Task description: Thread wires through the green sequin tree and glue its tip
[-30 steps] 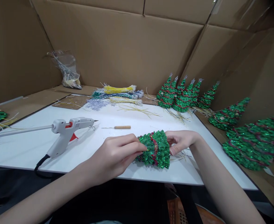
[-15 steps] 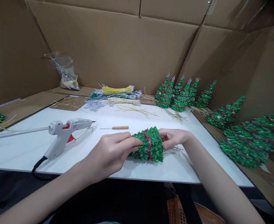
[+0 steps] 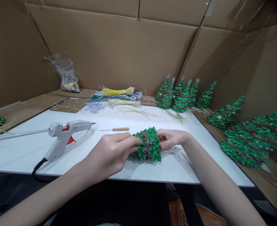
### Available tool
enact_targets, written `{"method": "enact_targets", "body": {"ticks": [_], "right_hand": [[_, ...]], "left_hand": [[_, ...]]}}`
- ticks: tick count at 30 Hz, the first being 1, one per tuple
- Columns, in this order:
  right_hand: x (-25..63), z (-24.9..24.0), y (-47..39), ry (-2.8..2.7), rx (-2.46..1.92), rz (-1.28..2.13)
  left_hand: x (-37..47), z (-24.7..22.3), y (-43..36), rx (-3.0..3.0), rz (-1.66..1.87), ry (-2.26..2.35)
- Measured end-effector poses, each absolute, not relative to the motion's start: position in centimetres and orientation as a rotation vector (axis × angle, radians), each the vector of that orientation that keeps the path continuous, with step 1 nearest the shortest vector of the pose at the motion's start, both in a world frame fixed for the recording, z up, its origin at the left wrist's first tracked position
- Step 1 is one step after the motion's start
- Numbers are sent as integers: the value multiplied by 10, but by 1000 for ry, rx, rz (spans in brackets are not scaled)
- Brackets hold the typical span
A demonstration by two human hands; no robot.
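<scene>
A small green tinsel tree (image 3: 150, 144) with red garland lies on its side over the white board, its wide base facing right. My left hand (image 3: 114, 153) has thumb and fingers pinched on a short yellow wire (image 3: 139, 147) at the tree's side. At the base, my right hand (image 3: 170, 138) is curled with its fingertips at or inside the opening, partly hidden by the tree. Thin loose wires (image 3: 172, 150) trail out beside that base onto the board.
A white glue gun (image 3: 60, 135) and a wooden-handled awl (image 3: 120, 129) lie left and behind the tree. Wire bundles (image 3: 118, 91) lie at the back. Several green trees (image 3: 184, 99) stand at the back right, beside cardboard walls (image 3: 114, 47).
The tree and my right hand have shifted slightly left in view. Less of the yellow wire shows at my left fingertips.
</scene>
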State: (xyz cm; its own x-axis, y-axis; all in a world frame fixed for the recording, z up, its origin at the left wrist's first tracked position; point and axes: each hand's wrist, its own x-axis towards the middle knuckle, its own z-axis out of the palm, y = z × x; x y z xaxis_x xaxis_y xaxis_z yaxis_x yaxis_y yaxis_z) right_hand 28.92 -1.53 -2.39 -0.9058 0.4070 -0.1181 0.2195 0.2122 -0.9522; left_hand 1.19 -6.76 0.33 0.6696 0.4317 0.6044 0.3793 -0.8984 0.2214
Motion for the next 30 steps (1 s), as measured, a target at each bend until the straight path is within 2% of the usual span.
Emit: {"method": "enact_targets", "body": {"ticks": [9, 30], "right_hand": [[287, -21, -17, -2158, -584, 1923], [289, -24, -15, -2160, -657, 1875]], "left_hand": [[20, 3, -68, 2793, 1007, 688], [-27, 5, -70, 2812, 982, 828]]}}
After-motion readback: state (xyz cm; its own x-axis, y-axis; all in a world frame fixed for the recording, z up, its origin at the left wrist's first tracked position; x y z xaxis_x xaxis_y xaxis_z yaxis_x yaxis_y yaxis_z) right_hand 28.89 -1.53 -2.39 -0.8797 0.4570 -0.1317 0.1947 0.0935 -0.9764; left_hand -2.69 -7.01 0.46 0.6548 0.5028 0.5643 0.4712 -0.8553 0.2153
